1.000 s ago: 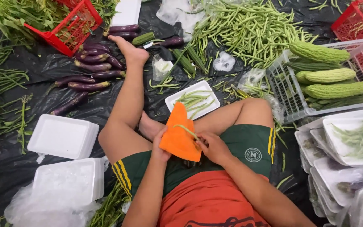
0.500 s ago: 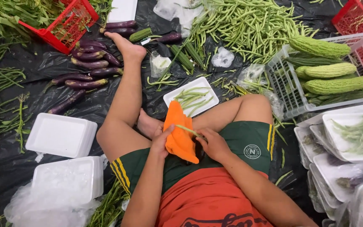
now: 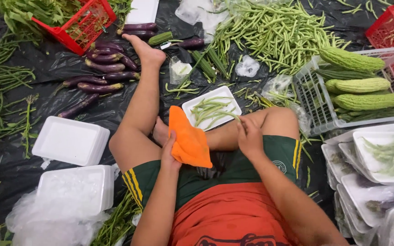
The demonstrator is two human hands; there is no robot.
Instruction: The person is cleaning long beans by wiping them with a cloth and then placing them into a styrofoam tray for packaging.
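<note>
Green beans [image 3: 213, 110] are lying lengthwise in a shallow white foam tray [image 3: 193, 105] that is sitting on the black plastic sheet [image 3: 69, 64] just beyond the person's folded right knee, close enough to be reached without leaning. The right hand [image 3: 250, 135] is curling closed over the near right corner of that tray, its fingers pinching what looks like a bean end, though the grip is partly hidden. The left hand [image 3: 170, 152] is closing around the lower edge of a soft orange cloth [image 3: 189, 140], which is draping limp over the lap.

Far behind, a big loose heap of slim beans [image 3: 274, 32] is spreading across the sheet. Glossy purple eggplants [image 3: 103, 68] are lying to the far left near a red basket [image 3: 80, 25], and knobbly bitter gourds [image 3: 361, 84] are filling a white crate [image 3: 311, 100] on the right. Empty foam trays [image 3: 69, 141] are stacking on the near left; filled, wrapped trays [image 3: 379, 168] are piling on the near right.
</note>
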